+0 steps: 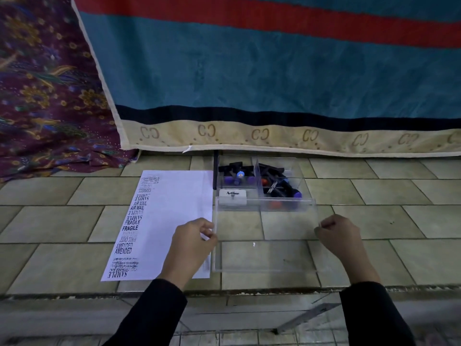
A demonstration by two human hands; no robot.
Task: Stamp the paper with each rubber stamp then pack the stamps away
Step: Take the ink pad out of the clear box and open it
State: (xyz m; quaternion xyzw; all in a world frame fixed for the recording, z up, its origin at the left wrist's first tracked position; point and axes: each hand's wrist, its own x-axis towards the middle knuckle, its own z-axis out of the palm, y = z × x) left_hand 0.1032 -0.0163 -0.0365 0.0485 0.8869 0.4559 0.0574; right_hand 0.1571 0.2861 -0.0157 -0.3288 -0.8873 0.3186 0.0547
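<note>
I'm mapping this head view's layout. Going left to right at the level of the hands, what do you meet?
First the stamped paper → left hand → clear case, held by both hands at its side edges → right hand.

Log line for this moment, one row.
stage: packing | stamps: in clear box | left hand: pinches clear lid | right hand: pinches clear lid | paper: stamped
</note>
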